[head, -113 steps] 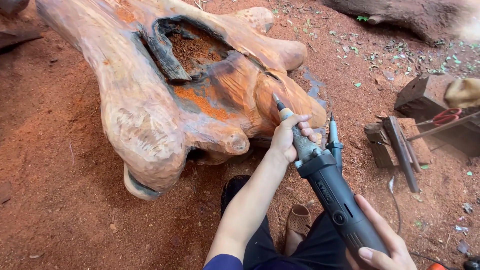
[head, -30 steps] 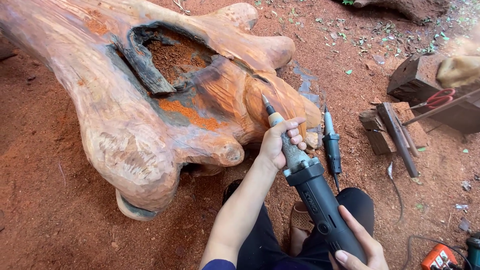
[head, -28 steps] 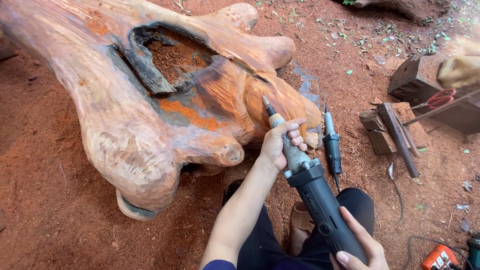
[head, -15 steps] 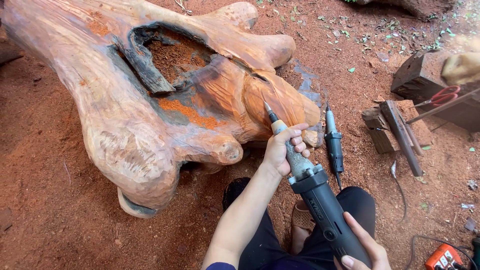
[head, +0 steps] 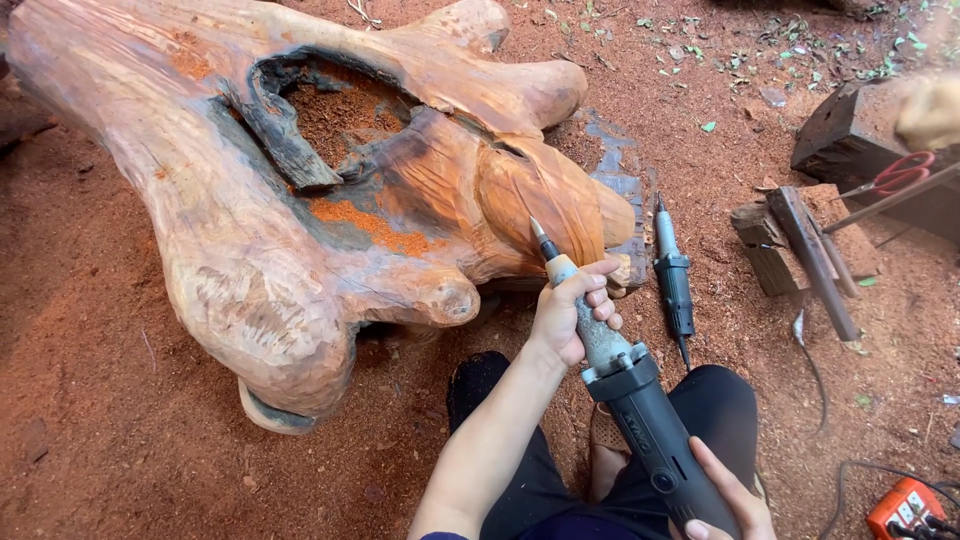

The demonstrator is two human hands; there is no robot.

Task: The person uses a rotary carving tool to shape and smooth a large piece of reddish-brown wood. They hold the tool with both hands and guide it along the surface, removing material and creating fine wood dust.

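Observation:
A big reddish carved tree root [head: 300, 190] lies on red earth, with a dark hollow full of sawdust near its top. I hold a grey and black die grinder [head: 625, 385]. My left hand [head: 572, 310] grips its metal neck near the bit. My right hand [head: 725, 495] holds the rear of the body at the bottom edge. The bit tip points at the root's rounded orange lobe [head: 550, 195] and sits just at its surface.
A second rotary tool [head: 673, 278] lies on the ground right of the root. Wooden blocks [head: 790, 240], a metal bar and red-handled scissors [head: 895, 178] are at the right. An orange power strip [head: 905, 510] with cables sits bottom right. My dark-trousered legs are below.
The view has shifted a little, so the root sits lower in frame. Both hands keep their grip on the grinder, whose bit stays at the orange lobe.

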